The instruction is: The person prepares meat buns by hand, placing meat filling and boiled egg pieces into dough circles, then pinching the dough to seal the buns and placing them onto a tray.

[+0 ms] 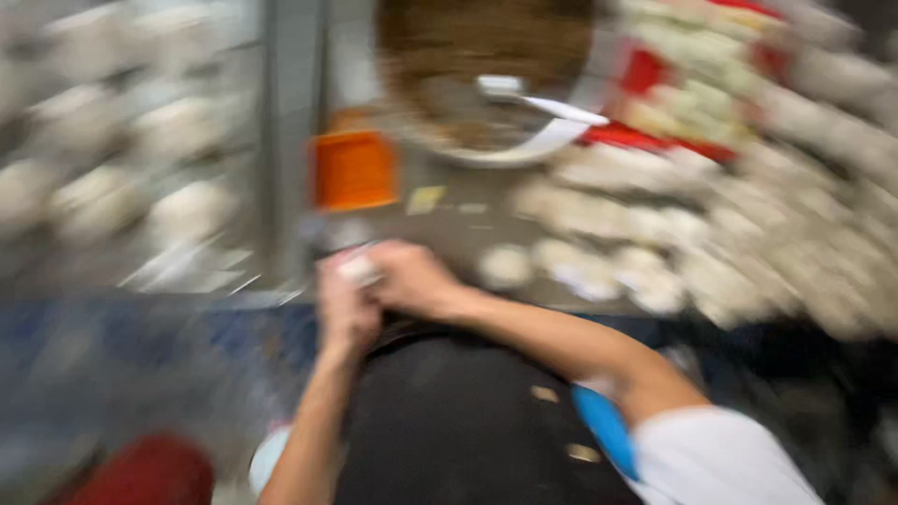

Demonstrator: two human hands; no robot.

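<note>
Head view, heavily blurred. Left hand [344,309] and right hand [412,279] meet at centre frame, fingers pressed together around a small white piece [359,270]. An orange box [354,170] sits above them; pale round lumps [645,243] fill the right.

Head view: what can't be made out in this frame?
- Small pale thing between both hands: motion blur hides its kind and each grip on it.
- Left hand and right hand: fingers smear together.
- Pale rounded lumps on the table and on the tray at left: too blurred to identify.
- Big round bowl: cut off by the top edge, brown contents unclear.
- Orange container: details blurred.
</note>
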